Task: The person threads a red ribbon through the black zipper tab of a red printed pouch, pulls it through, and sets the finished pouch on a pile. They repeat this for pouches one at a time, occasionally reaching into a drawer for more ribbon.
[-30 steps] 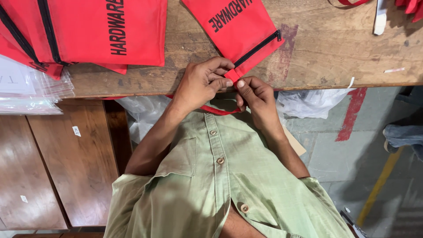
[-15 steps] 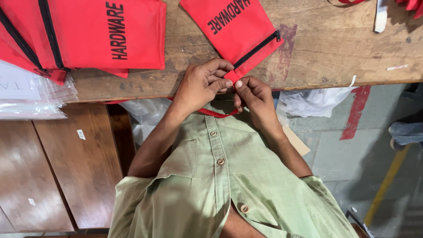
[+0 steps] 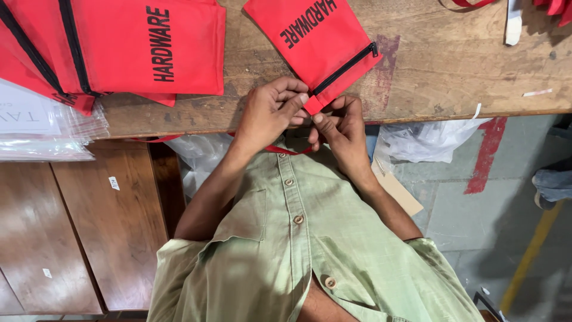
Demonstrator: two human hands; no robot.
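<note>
Both hands meet at the near corner of a red zip pouch [image 3: 319,45], right at the edge of the wooden surface [image 3: 453,77]. Left hand [image 3: 271,113]: grip closed, thumb and forefinger pinching the pouch corner from the left. Right hand [image 3: 342,128]: fingers curled in, tips against the same corner from the right and below; looks like a pinch too, but exactly what it has hold of is hidden betw. the fingertips. The two hands touch or nearly touch, so neither is clearly nearer; the corner sits betw. them. From the grip the pouch runs away from the person and slightly left, long axis diagonal across the surface, w/ the black zipper [image 3: 345,67] slanting from the pinched corner up to the right. A thin red strip [image 3: 285,149] hangs just under the hands against the green shirt [image 3: 298,250]. Further out, to the left: a stack of similar red pouches [image 3: 137,48] lying flat, well apart from the hands, and clear plastic bags [image 3: 42,128] at the far left edge.
</note>
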